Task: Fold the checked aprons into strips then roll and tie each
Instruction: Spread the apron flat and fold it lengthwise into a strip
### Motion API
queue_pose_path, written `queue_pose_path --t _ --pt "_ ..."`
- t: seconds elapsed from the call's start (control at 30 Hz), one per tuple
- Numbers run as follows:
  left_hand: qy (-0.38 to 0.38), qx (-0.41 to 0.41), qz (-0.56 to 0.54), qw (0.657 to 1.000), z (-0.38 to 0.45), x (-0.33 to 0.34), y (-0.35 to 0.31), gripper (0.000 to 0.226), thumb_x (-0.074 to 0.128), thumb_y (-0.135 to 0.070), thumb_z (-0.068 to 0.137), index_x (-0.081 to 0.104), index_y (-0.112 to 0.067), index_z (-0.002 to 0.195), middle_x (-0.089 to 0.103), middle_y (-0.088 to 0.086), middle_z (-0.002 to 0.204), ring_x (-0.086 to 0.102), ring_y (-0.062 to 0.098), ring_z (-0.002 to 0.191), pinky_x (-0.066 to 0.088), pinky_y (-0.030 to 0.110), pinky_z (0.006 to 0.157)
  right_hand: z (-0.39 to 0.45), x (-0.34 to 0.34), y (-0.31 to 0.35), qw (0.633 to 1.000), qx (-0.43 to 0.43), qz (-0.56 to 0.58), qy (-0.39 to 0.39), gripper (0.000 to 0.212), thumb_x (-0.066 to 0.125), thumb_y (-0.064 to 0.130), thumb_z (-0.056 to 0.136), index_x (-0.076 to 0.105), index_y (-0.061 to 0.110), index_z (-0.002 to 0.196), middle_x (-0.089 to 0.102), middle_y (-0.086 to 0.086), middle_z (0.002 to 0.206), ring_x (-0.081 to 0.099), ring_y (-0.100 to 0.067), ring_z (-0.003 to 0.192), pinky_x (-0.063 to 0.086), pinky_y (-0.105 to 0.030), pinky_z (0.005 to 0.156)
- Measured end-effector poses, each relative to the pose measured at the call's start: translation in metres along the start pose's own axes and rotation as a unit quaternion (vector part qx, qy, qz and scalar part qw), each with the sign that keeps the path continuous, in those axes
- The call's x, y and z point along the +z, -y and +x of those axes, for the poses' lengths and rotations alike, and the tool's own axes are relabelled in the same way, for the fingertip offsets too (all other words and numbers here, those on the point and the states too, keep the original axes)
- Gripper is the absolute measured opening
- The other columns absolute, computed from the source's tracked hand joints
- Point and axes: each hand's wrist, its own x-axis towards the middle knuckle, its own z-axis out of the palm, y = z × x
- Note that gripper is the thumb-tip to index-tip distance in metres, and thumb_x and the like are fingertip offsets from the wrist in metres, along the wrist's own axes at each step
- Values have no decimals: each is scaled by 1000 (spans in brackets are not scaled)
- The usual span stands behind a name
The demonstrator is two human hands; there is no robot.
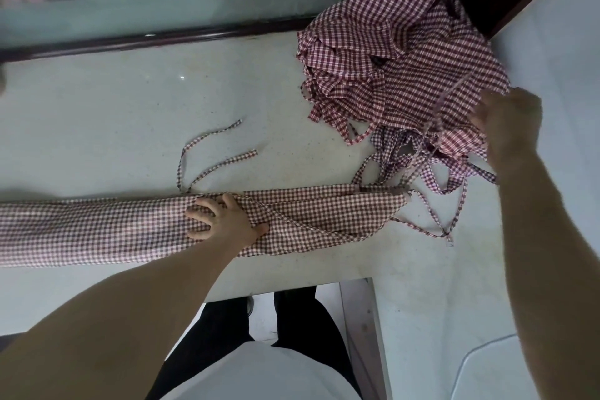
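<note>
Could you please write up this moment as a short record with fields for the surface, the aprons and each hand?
surface: pale counter
folded apron: long checked strip lying across the counter, not yet rolled
loose ties: lie on the counter just beyond the strip
apron pile: unfolded heap, far right
left hand: rests on the strip, fingers spread
right hand: at the pile's near edge, fingers in the tangled straps; grip unclear
</note>
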Motion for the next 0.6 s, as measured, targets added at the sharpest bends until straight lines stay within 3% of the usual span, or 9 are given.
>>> queue_pose_path --t 0.07,0.1,0.13,0.2,0.27,0.33,0.43,0.5,0.6 --pt "0 2 -1 1000 -1 0 1 122 70 -69 70 -3 -12 149 -16 31 153 -12 58 140 14 74 108 -35 21 -13 977 -151 -121 -92 39 66 16 76 50 12 112 50 3 105 56 -7 92 45 -6 69" --pt "1 4 -1 1000 -1 0 1 122 70 -69 70 -3 -12 149 -17 31 153 -12 58 140 14 74 108 -59 35 -28 955 -238 -151 -89 42 64 12 78 52 10 118 51 -2 114 54 -10 101 47 -9 76" --pt "1 6 -1 1000 -1 0 1 122 69 -70 70 -3 -12 149 -17 31 153 -12 58 140 14 75 108 -84 51 -44 932 -312 -178 -49 38 64 9 81 55 8 117 54 -6 117 53 -13 106 49 -18 86" --pt "-2 9 -4 1000 -2 0 2 121 69 -70 70 -2 -12 149 -17 31 153 -13 58 140 14 75 108 -140 86 -86 883 -382 -242 125 27 63 11 87 60 11 114 60 -6 119 52 -15 114 46 -38 100" --pt "-7 10 -6 1000 -2 0 1 121 69 -70 71 -2 -12 149 -17 31 153 -13 58 140 14 75 108 -196 117 -126 807 -381 -356 276 32 58 24 93 57 18 125 55 -5 135 47 -20 129 41 -47 107" --pt "-12 11 -19 1000 -4 1 1 116 70 -66 73 0 -12 148 -17 30 153 -14 57 140 15 75 108 -228 137 -168 753 -356 -444 331 45 49 41 97 47 23 139 41 -5 151 35 -26 141 32 -57 112" --pt "-15 22 -17 999 -4 4 7 121 66 -73 71 -4 -12 150 -19 29 154 -16 55 141 12 74 109 -227 138 -208 714 -321 -541 305 63 32 60 99 26 31 155 15 -2 165 10 -29 152 10 -70 114" --pt "-20 31 -27 999 -2 8 13 126 62 -78 69 -7 -11 151 -22 26 155 -20 53 141 8 73 110 -211 124 -215 710 -311 -576 261 70 25 69 97 13 36 157 2 1 167 -3 -28 153 -2 -71 113" --pt "-23 40 -28 999 0 11 18 128 57 -82 69 -12 -13 152 -25 24 155 -22 51 141 5 72 111 -179 99 -213 717 -288 -599 210 73 24 71 95 11 36 157 2 3 167 -4 -24 153 -2 -72 112"
